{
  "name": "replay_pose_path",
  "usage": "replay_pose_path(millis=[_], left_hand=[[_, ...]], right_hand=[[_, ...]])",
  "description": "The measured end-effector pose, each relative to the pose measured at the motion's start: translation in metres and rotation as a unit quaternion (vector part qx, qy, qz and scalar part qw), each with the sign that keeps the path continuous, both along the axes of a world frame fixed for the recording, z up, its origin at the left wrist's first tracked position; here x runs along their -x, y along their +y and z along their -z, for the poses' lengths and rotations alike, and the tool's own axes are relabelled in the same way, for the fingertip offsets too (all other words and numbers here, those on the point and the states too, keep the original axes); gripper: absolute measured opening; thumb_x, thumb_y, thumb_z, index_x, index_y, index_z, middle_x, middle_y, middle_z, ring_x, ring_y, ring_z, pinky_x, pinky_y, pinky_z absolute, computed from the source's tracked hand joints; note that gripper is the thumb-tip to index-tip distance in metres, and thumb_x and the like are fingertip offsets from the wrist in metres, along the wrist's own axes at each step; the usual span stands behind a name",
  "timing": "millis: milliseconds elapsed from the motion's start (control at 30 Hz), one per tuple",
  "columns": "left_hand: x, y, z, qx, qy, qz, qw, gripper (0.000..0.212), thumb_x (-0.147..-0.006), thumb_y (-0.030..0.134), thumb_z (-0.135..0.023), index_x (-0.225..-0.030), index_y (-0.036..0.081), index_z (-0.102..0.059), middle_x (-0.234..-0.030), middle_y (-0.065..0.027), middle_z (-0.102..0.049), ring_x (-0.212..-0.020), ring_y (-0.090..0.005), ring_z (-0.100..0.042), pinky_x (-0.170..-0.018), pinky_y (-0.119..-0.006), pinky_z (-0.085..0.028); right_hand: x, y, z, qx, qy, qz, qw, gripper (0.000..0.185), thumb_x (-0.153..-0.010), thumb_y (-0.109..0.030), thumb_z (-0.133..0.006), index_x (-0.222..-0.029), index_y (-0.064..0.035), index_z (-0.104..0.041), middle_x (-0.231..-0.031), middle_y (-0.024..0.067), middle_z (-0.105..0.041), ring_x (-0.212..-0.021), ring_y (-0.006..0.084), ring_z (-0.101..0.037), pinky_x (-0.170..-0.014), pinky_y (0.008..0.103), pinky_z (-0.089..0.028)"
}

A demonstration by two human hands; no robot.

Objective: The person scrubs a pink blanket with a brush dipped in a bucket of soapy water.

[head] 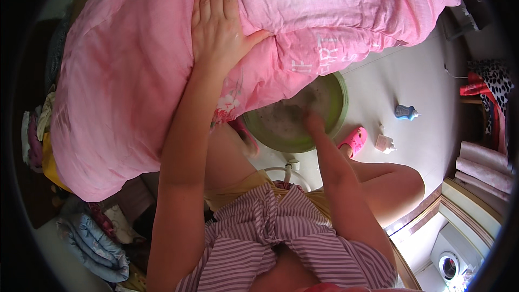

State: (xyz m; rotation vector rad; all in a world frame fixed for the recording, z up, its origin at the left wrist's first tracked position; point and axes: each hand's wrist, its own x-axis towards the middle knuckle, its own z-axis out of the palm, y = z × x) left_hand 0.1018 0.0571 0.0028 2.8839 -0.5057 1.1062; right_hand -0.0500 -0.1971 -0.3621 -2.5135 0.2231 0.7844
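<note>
My left hand (217, 28) lies flat on a thick pink quilt (134, 73), palm down, with its thumb spread to the right. The quilt bears white lettering and a printed flower, and its lower edge covers part of a green plastic basin (344, 93). Cloudy, foamy water (279, 119) fills the basin. My right hand (314, 123) reaches down into it at the near right side. Its fingers are blurred and partly under the water, so whether they hold anything is hidden.
Pink slippers (354, 141) are on my feet beside the basin. A blue squeeze bottle (405, 112) and a pale bottle (384, 144) are on the tiled floor. Folded blue bedding (97, 247) sits at lower left. A front-loading washing machine (449, 265) stands beyond a doorway, lower right.
</note>
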Motion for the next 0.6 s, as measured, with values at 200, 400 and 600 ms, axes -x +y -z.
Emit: replay_pose_path(millis=[200, 400, 600], left_hand=[[0.003, 0.004, -0.002, 0.028, 0.01, 0.014, 0.999, 0.115, -0.064, 0.056, -0.084, -0.147, -0.007, -0.035, -0.154, -0.0248, -0.037, -0.145, -0.0364, -0.034, -0.121, -0.046, -0.025], [0.011, 0.006, -0.009, 0.051, 0.024, 0.04, 0.998, 0.111, -0.07, 0.053, -0.081, -0.149, -0.007, -0.031, -0.156, -0.0258, -0.034, -0.147, -0.0378, -0.029, -0.123, -0.046, -0.021], [0.024, 0.01, -0.028, 0.107, 0.1, 0.045, 0.988, 0.095, -0.078, 0.046, -0.077, -0.147, -0.006, -0.038, -0.154, -0.0281, -0.036, -0.145, -0.0398, -0.032, -0.121, -0.047, -0.025]], right_hand=[[0.04, 0.012, -0.119, -0.077, -0.174, -0.002, 0.982, 0.036, -0.099, -0.034, -0.052, -0.13, -0.0187, -0.062, -0.095, 0.0236, -0.07, -0.086, 0.0446, -0.068, -0.074, 0.0566, -0.053], [0.07, 0.015, -0.178, -0.088, -0.253, 0.085, 0.96, 0.04, -0.1, -0.034, -0.052, -0.135, -0.018, -0.059, -0.09, 0.0251, -0.069, -0.081, 0.0464, -0.067, -0.07, 0.0573, -0.052], [0.077, 0.011, -0.179, -0.09, -0.181, 0.082, 0.976, 0.04, -0.098, -0.039, -0.053, -0.13, -0.018, -0.063, -0.1, 0.021, -0.071, -0.091, 0.0445, -0.068, -0.079, 0.0547, -0.054]])
